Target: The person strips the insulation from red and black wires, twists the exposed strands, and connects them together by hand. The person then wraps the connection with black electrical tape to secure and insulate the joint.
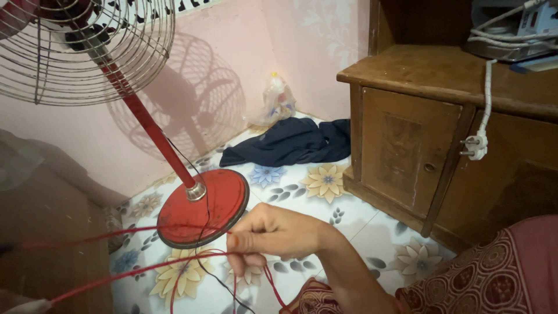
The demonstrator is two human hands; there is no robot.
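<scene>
Floral floor tiles (325, 180) run under a red pedestal fan (200, 206) and a wooden cabinet (407, 145). Her right hand (273, 232) pinches red wires (133, 270) between thumb and fingertips (241, 247); strands run leftward from the pinch and loop below it. Best, I'd judge, to keep them taut and separate. No left hand shows.

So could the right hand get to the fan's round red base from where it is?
Probably yes. The right hand, pinching red wires, sits just beside the red base, with only open tiled floor and a thin black cord between them. It would likely have to drop the wires first.
</scene>
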